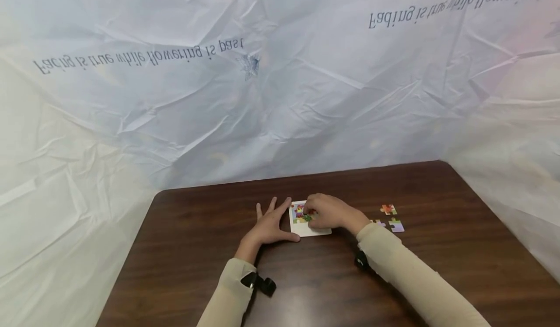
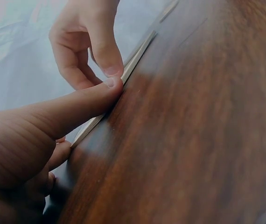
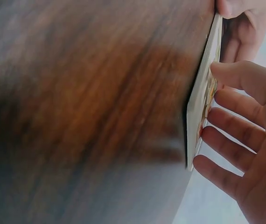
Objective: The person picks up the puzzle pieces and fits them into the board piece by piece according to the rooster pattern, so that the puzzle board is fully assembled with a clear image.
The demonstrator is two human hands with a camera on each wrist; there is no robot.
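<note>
Sleeves in cream fabric sit closest to the lens, each with a small black wrist camera strapped on. Further up, the left hand point(image 1: 269, 227) is laid flat with fingers spread, thumb braced against the near-left edge of the puzzle board point(image 1: 321, 231), holding nothing. At about 3 o'clock of it, the right hand point(image 1: 328, 212) is curled over the board, and a green puzzle piece point(image 1: 307, 217) looks pinched at its fingertips.

Progress-wise, only the far-left corner of the board seems filled; most of it is bare white. Three loose pieces point(image 1: 392, 218) are left on the wooden table point(image 1: 197, 239) at 3 o'clock of the board.

Printed upside down on the backdrop sheet point(image 1: 140, 60), "Fading is true while flowering is past" can be read.
</note>
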